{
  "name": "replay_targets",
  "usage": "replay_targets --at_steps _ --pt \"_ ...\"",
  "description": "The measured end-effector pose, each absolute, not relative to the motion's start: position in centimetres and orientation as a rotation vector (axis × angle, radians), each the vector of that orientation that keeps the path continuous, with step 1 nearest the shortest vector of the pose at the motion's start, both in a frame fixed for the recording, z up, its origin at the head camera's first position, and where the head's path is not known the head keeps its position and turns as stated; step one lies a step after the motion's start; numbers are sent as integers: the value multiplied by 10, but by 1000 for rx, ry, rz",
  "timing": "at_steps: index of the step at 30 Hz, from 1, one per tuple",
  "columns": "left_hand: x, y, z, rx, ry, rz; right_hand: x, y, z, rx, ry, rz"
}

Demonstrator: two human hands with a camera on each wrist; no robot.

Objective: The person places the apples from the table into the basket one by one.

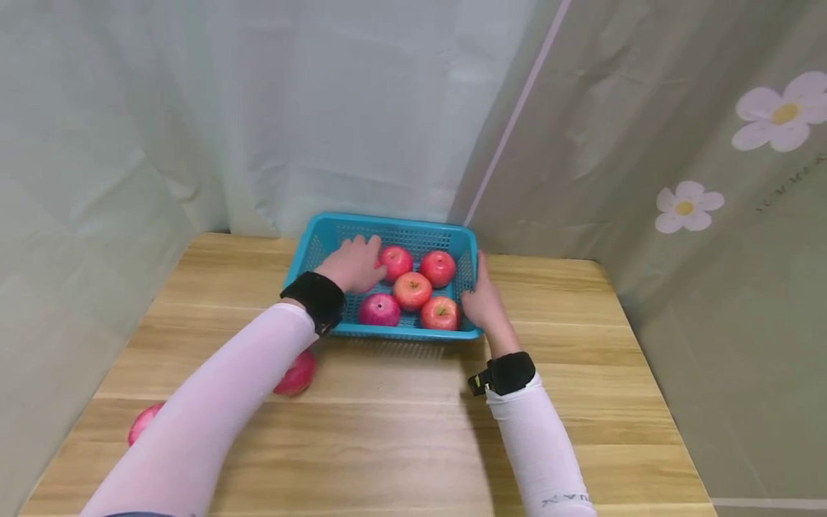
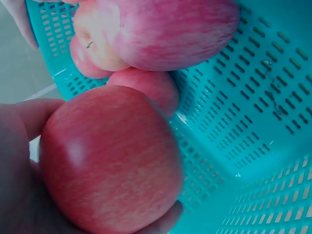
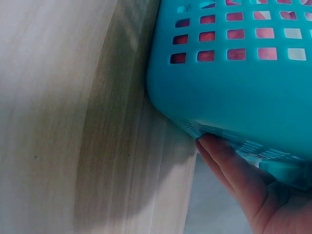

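My left hand (image 1: 354, 264) reaches into a blue perforated plastic basket (image 1: 381, 330) and holds a red apple (image 2: 112, 161), its thumb and fingers around the sides. Beside that apple, inside the basket, lie several more: a purplish-red apple (image 1: 380, 309) at the front left, a paler apple (image 1: 412, 291) with a stem in the middle, and red ones to the right. At the basket's right end my right hand (image 1: 486, 301) grips the wall, with fingers (image 3: 229, 163) against its outer face and the thumb at the rim.
Two red apples lie on the wooden table (image 1: 581, 402) outside the basket: one apple (image 1: 298, 373) near my left forearm, another apple (image 1: 143, 422) farther left, partly covered by the sleeve. A pale curtain (image 1: 375, 108) hangs close behind the basket.
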State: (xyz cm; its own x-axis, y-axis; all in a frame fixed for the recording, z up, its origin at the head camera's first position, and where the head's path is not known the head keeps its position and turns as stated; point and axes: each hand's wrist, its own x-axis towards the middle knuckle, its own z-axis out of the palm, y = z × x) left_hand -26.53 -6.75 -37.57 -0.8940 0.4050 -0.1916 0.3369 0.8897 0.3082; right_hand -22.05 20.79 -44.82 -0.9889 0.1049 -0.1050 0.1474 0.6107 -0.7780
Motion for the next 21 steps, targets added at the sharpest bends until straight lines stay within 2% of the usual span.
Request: replay_targets --at_steps 9,21 --pt "-280 -58 -380 507 2759 374 -220 210 -445 236 2792 -1336" --pt "-291 -73 -387 483 2654 317 -224 198 -449 171 2798 -1332"
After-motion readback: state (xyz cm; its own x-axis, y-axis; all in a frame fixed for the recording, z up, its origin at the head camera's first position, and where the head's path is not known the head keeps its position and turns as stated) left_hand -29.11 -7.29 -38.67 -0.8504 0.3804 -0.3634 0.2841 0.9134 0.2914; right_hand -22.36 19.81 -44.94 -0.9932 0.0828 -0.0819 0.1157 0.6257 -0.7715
